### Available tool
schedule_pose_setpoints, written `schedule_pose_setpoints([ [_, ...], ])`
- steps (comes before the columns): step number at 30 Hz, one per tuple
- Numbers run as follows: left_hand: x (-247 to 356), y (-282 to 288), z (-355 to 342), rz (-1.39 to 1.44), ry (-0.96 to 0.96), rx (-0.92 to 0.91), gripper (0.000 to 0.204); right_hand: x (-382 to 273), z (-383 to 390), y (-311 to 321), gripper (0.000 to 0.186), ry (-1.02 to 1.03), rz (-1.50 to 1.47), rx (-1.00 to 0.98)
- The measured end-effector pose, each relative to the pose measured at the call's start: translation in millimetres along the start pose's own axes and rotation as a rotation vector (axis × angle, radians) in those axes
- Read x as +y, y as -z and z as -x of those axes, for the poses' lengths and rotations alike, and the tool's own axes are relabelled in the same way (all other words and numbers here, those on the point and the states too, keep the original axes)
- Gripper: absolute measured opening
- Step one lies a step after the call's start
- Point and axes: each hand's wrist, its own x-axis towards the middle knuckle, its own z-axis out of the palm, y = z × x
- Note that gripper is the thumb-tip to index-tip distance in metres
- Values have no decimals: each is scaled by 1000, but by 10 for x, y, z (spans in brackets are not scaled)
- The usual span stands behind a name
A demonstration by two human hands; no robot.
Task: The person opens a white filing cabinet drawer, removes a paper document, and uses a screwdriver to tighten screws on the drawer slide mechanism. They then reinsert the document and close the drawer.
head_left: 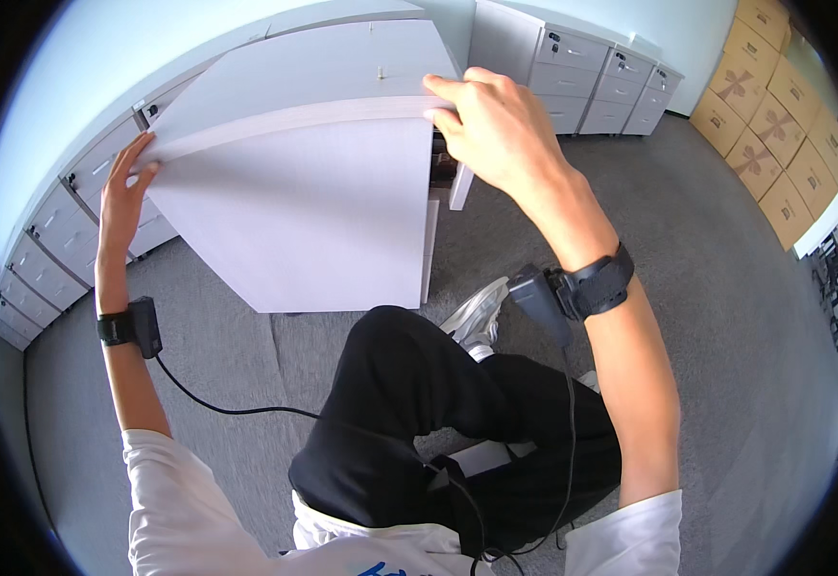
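Note:
A pale grey cabinet (294, 221) stands on the floor in front of me, its plain side facing me. Across its top lies a pale board (285, 82) with a thick near edge. A small brass-coloured peg (381, 73) sticks up from the board near its right side. My left hand (127, 192) grips the board's near left corner, thumb and fingers around the edge. At the near right corner, my right hand (496, 125) pinches the board, index finger on top and thumb against the front edge. Past the right hand, the cabinet's open side shows dark parts within.
Grey drawer cabinets (59, 226) line the left wall, and more drawer units (568, 82) stand at the back. Stacked cardboard boxes (774, 125) fill the far right. My bent knee (390, 336) is close to the cabinet. Black cables (237, 411) run from both wrist devices.

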Motion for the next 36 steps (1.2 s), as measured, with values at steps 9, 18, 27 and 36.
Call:
schedule_pose_setpoints([
  [9, -731, 213, 143, -135, -28, 192, 40, -716, 96, 37, 31, 118, -207, 57],
  [18, 282, 134, 579, -361, -51, 461, 42, -630, 378, -55, 68, 231, -484, -29],
  [27, 2045, -359, 775, -11, -315, 340, 81, -748, 472, -284, 46, 177, -457, -3],
  [36, 1995, -450, 789, 40, -238, 425, 61, -670, 683, -79, 35, 95, -373, 37],
])
